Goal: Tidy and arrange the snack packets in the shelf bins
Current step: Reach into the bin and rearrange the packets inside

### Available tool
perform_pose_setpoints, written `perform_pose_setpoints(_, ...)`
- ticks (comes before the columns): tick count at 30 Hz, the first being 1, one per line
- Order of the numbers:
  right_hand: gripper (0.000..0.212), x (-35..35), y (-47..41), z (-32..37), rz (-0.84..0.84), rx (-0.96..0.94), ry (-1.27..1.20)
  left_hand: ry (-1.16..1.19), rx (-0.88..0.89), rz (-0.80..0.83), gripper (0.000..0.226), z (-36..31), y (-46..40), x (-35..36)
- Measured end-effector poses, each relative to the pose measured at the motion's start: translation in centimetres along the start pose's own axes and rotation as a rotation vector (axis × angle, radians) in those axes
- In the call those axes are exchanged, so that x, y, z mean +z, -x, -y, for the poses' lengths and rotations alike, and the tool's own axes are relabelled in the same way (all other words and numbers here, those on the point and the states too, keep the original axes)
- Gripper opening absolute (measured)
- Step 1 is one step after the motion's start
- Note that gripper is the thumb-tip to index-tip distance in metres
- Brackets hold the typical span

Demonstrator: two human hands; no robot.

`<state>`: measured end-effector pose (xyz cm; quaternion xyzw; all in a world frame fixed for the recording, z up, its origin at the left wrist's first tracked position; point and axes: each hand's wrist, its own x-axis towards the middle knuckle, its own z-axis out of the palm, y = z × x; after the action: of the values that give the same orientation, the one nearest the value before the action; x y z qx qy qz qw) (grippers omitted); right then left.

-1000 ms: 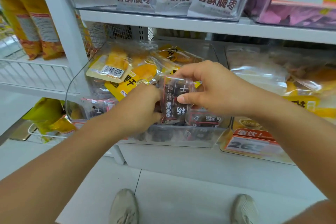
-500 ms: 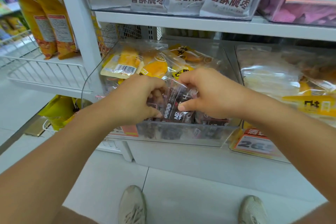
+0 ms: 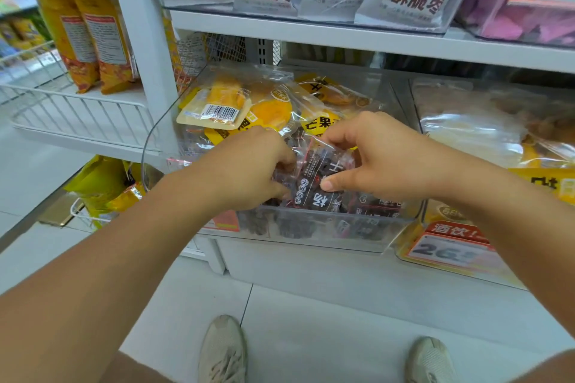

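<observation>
Both hands work at the near edge of the clear bin (image 3: 311,228). The right hand (image 3: 382,155) pinches the dark snack packet (image 3: 317,179) between thumb and curled fingers, its grip closed on the wrapper. The left hand (image 3: 249,171) curls onto the packet's left side, holding it too. The packet stands upright in the near row, with yellow mango packets (image 3: 267,109) piled behind. The step looks like seating this packet; next, it probably needs pressing straight among its neighbours.
</observation>
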<state>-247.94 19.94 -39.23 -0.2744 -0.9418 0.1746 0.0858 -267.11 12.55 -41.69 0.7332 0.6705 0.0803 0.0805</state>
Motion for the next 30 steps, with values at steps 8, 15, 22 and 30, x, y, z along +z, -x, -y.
perform_pose_setpoints(8,0.029,1.5,0.0,2.4,0.009,0.086,0.114,-0.024,-0.016,-0.245,0.012,0.5,-1.0,1.8)
perform_pose_setpoints(15,0.044,3.9,-1.7,2.3,0.196,0.107,0.232,0.127,-0.024,-0.353,0.01,1.1,-1.1,2.1)
perform_pose_setpoints(22,0.016,0.8,-0.5,1.7,0.199,0.089,0.05,0.01,0.019,-0.185,0.007,1.3,-0.9,0.5)
perform_pose_setpoints(30,0.009,3.5,-1.9,2.2,0.036,0.108,0.085,0.089,-0.053,-0.244,0.015,1.1,-0.2,1.9)
